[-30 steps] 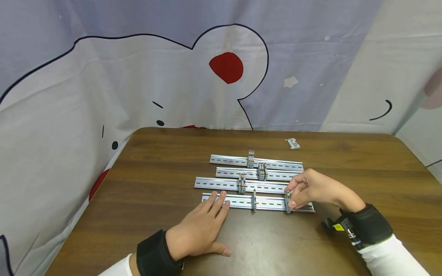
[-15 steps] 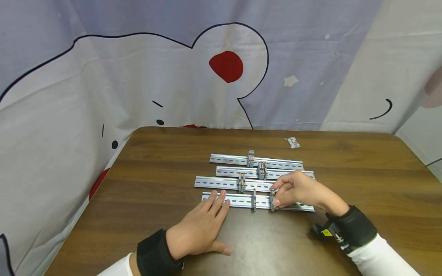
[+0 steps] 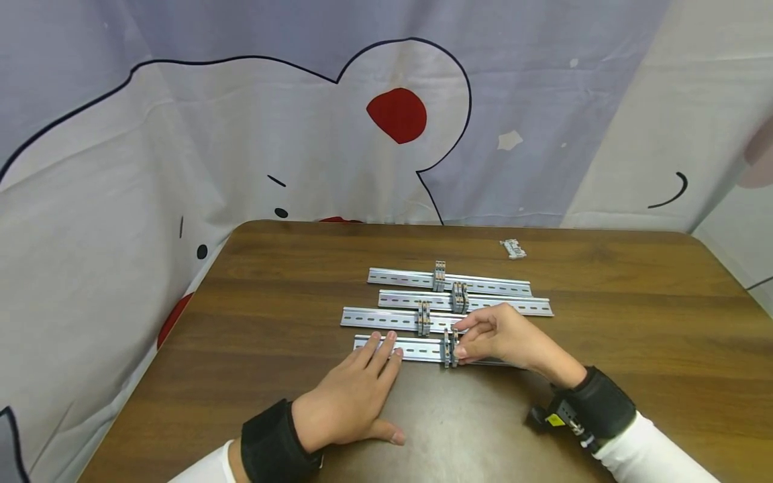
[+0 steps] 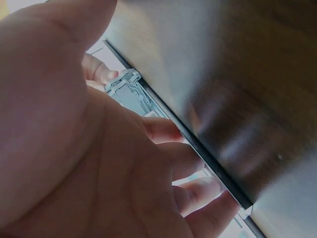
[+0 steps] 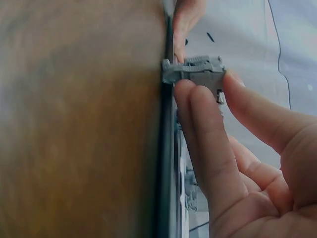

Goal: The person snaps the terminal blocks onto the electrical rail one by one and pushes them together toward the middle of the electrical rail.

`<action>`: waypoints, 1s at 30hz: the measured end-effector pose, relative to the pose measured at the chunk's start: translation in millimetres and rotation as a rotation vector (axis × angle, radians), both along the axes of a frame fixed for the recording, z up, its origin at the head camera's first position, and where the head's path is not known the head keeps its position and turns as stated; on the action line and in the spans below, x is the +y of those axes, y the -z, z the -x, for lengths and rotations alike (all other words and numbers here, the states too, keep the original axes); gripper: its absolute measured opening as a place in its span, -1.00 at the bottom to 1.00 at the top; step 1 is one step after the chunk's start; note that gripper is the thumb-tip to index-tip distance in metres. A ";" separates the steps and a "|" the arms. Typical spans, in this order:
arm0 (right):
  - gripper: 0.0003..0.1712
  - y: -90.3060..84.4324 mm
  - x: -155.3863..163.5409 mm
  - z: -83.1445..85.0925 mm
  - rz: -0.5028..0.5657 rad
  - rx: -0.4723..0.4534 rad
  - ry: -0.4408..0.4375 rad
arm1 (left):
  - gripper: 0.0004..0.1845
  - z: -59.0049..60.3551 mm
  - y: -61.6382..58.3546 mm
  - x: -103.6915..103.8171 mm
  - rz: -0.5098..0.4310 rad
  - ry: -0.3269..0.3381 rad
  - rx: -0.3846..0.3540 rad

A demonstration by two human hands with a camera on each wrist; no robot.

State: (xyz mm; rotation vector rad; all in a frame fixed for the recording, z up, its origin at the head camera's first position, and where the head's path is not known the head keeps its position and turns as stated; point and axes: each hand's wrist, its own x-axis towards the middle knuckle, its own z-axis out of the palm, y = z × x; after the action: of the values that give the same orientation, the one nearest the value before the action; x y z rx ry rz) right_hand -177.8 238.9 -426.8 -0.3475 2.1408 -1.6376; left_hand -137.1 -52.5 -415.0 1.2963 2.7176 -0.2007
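My left hand (image 3: 345, 399) lies with straight fingers across the left end of the front slotted metal DIN rail (image 3: 418, 349). Farther right, my right hand (image 3: 510, 341) pinches a grey terminal block (image 3: 455, 347) seated on that same rail. Right beside it on the left stands another thin terminal block (image 3: 447, 350). In the right wrist view, thumb and fingers hold the grey terminal block (image 5: 202, 73) at the rail's edge. The left wrist view shows a block's pale flat side (image 4: 130, 96) beyond my left palm. My right hand covers part of the front rail.
Behind lie three more DIN rails, a near one (image 3: 377, 317), a middle one (image 3: 410, 300) and a far one (image 3: 398, 277), each carrying a small group of terminal blocks. A loose whitish part (image 3: 513, 249) rests near the table's back edge, before a patterned curtain (image 3: 241, 134).
My right hand has slid the pinched terminal block leftward along the front rail, from near its right end to close beside the other block. My left hand has stayed in place.
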 end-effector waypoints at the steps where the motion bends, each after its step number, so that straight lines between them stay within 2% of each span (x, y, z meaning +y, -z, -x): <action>1: -0.45 0.7 -0.8 0.0 0.004 0.002 0.000 | 0.18 0.1 0.2 0.2 0.000 0.000 0.002; 20: -0.39 5.6 -5.6 0.1 -0.008 -0.012 0.028 | 0.18 0.7 -0.7 0.6 0.008 -0.015 -0.028; 27: -0.38 3.5 -5.2 -0.5 -0.079 0.001 0.014 | 0.18 1.1 -0.4 0.5 0.012 -0.026 -0.045; 30: -0.38 0.3 -5.5 -1.9 -0.103 0.005 0.038 | 0.19 1.4 0.2 0.7 0.012 -0.027 -0.051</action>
State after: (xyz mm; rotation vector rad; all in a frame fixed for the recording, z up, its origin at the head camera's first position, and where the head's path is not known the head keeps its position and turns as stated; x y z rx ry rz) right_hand -175.9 233.4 -427.1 -0.2815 2.2380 -1.5410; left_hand -138.5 -51.7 -415.2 1.2437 2.6853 -0.1781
